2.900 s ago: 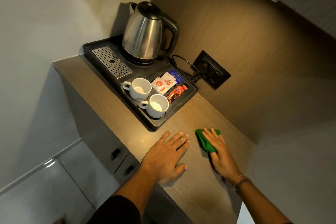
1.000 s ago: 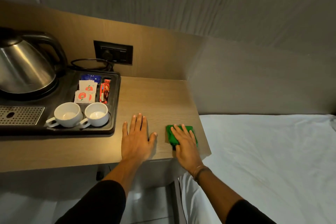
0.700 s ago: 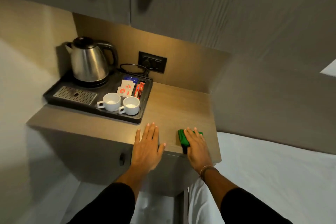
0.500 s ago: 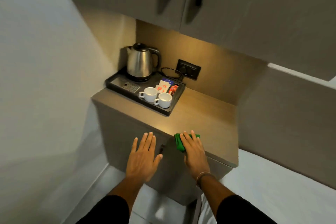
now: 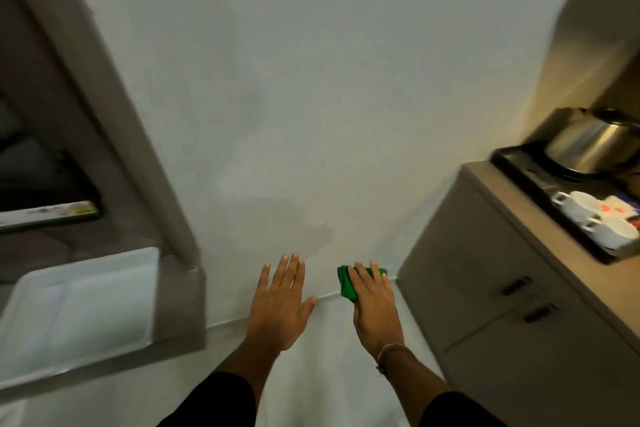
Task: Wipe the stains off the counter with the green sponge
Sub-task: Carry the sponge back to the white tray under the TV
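- Hands out in front of the person, both palm down and held in the air over pale floor, well clear of the counter (image 5: 568,246), which stands off to their right.
- The right hand (image 5: 375,308) has the green sponge (image 5: 346,282) tucked beneath its fingers; the fingers lie nearly straight over it, the green showing past the fingertips and the thumb side. Whether the thumb pinches it from below is hidden, though it must be held somehow, since nothing lies under it.
- The left hand (image 5: 277,302) is flat and spread, fingers apart, with nothing in it. I'd guess it is out for balance, not for work.
- The sponge touches no surface, so no wiping is going on. From where I stand I can make out no stains on the slice of countertop that shows, and it is blurred besides.
- On the counter sits a dark tray (image 5: 512,163) carrying a steel kettle (image 5: 588,142) towards the wall and two white cups (image 5: 595,222) nearer the front, with small packets beside them.
- Below the top are grey cupboard fronts with dark handles (image 5: 516,286).
- A plain white wall fills the middle of the room; to the left stands a grey panel with a white tray-like shelf (image 5: 76,305) low down.
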The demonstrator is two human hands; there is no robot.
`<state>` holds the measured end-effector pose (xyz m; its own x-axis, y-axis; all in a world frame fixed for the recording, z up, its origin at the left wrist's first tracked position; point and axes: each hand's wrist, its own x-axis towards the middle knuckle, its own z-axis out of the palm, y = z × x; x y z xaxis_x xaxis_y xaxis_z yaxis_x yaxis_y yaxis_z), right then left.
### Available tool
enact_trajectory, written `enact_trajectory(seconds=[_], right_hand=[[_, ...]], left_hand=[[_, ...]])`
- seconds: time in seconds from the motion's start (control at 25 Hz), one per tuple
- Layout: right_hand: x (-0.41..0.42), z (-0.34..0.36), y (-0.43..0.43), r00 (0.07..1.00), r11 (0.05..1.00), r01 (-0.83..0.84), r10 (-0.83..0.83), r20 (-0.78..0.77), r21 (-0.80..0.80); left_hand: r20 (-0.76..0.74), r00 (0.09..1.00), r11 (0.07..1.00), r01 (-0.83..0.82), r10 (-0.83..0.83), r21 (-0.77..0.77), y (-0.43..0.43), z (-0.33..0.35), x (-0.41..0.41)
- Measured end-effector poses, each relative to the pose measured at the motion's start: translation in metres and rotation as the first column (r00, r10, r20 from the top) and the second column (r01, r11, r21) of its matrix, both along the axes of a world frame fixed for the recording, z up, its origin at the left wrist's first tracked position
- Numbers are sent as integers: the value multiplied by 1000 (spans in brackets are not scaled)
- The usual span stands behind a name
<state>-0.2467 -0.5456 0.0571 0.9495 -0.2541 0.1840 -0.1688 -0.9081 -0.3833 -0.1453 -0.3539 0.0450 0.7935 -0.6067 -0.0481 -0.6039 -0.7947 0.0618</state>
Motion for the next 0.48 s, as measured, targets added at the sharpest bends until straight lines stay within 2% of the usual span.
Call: enact_trajectory(seconds=[0.04,0.2,0.32,0.48], right_hand=[[31,-7,53,996,996,-88,88,-12,17],[45,-22,79,998,999,-43,42,-53,-15],[101,-27,203,968,973,-230,232,-92,31],[165,-39,319,942,947,-313,319,-110,65]], left_hand=[[5,996,996,-91,91,0,58,-5,12],[-86,991,994,-108,107,0,75,2,13],[-35,959,957,-278,282,85,198,-11,51],[-38,930,927,-359,364,110,313,-28,94]])
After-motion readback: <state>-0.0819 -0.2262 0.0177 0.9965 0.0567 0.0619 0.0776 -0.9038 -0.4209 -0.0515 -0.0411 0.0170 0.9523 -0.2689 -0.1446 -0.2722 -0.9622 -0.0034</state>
